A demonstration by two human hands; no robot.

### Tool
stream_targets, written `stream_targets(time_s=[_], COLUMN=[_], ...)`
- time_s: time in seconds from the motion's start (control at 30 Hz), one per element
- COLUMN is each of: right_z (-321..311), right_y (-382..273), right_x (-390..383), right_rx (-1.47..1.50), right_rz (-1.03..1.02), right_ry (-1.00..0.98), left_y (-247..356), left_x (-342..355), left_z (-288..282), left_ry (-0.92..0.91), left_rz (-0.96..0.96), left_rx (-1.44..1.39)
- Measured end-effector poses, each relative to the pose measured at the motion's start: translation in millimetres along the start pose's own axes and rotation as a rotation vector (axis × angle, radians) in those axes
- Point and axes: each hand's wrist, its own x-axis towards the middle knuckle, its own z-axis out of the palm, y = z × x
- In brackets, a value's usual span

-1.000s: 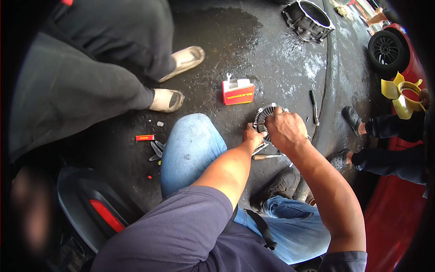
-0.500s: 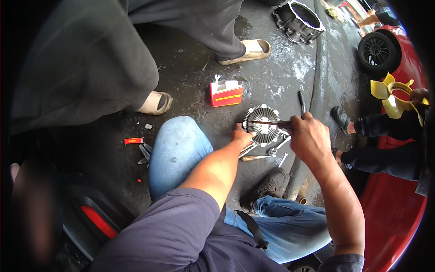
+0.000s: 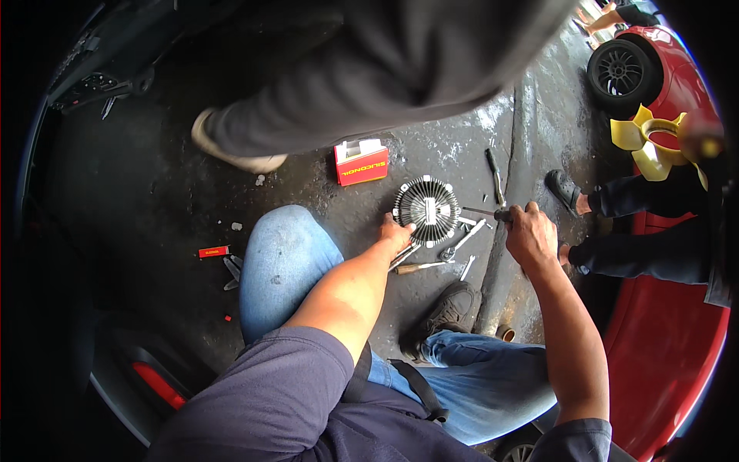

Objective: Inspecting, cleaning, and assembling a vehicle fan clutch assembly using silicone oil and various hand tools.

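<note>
My left hand [image 3: 396, 232] grips the lower-left rim of a round, finned silver-and-black metal part [image 3: 427, 206]. My right hand [image 3: 530, 235] is closed on a screwdriver [image 3: 504, 215] with a dark handle; its thin blade points left, at the part's right edge. Beneath and beside the part lie a ratchet wrench [image 3: 462, 242], a wood-handled tool [image 3: 408, 269] and a spanner [image 3: 467, 266]. A dark-handled tool [image 3: 494, 173] lies farther up to the right, and a red-and-white carton [image 3: 362, 169] stands at upper left of the part.
A co-worker's grey trouser leg and sandal [image 3: 308, 115] cross the top. At right, another person's legs [image 3: 639, 258] and a yellow fan [image 3: 647, 162] are before a red car [image 3: 662, 331] with a black wheel [image 3: 620, 73]. A small red box [image 3: 213, 252] lies left of my knee.
My right hand has drawn back rightward from the finned part with the screwdriver, uncovering the part's top. The co-worker's legs have moved rightward across the top, now covering the black housing.
</note>
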Motion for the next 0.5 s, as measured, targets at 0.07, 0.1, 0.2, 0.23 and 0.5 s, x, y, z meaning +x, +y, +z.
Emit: stream_targets(time_s=[0.07, 0.1, 0.2, 0.23, 0.5], right_z=[0, 0, 3, 3, 7], right_y=[0, -1, 2, 2, 5], right_x=[2, 3, 2, 3, -1], right_rx=[0.004, 0.003, -0.011, -0.013, -0.006], right_rz=[0.007, 0.003, 0.012, 0.007, -0.002], right_ry=[-0.001, 0.002, -0.007, -0.013, -0.045], left_y=[-5, -7, -4, -3, 18], left_x=[6, 9, 5, 3, -20], left_z=[0, -1, 6, 6, 3], left_ry=[-0.006, -0.004, 0.013, 0.047, -0.021], left_rz=[-0.009, -0.009, 0.008, 0.025, -0.002], left_rx=[-0.02, 0.002, 0.017, 0.009, 0.015])
